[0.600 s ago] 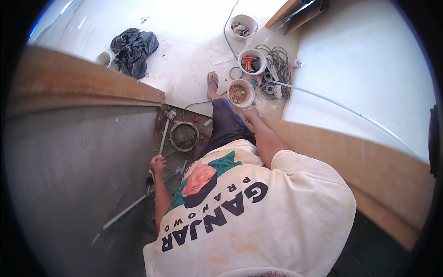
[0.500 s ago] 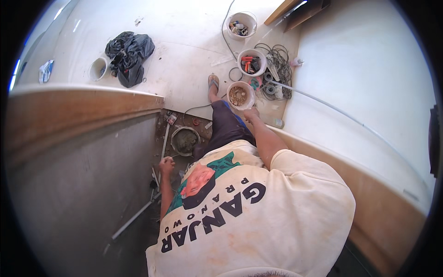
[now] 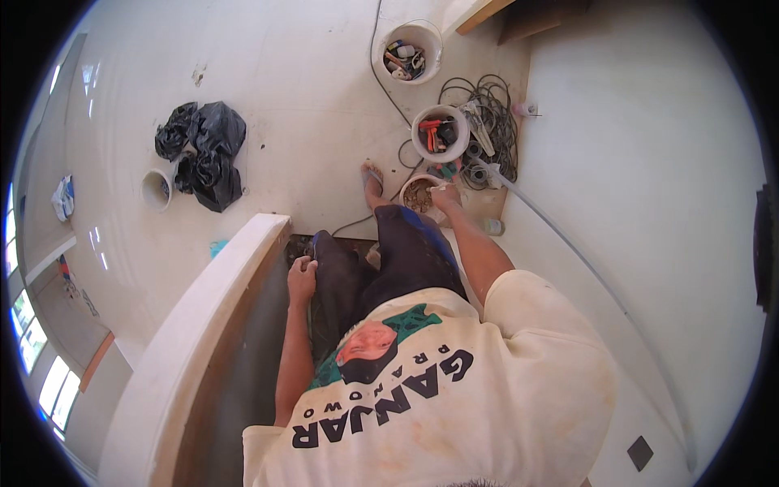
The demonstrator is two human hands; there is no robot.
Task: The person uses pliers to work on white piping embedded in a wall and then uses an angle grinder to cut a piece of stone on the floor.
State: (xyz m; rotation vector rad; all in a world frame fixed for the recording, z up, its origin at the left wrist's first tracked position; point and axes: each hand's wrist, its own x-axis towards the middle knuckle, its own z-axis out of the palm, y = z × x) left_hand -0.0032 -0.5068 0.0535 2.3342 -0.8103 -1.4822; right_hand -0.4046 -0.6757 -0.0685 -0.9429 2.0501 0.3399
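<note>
My right hand (image 3: 444, 196) is closed at the near right rim of a white bucket (image 3: 408, 183) with brown, crumbly bits inside. Its fingers reach over the edge, and the bucket stands near my forward foot (image 3: 372, 178) in a flip-flop. Beside my left knee, my left hand (image 3: 303, 276) hangs with curled fingers by the end of a low white-topped wall (image 3: 276, 223). Whatever lies in its fingers, if anything, I cannot make out. Just beyond the bucket stands a second white bucket (image 3: 421, 153) with red-handled tools (image 3: 433, 136).
A third bucket (image 3: 434, 71) of mixed items stands farther off. Coiled dark cable (image 3: 505, 130) and a long grey pipe (image 3: 560, 235) lie by the right wall. To the left are black plastic bags (image 3: 217, 138) and a tipped white pail (image 3: 148, 191).
My body has risen and shifted, with my left leg now up beside the low wall. My right hand has moved over the bucket's rim. The mortar bucket below is now out of sight.
</note>
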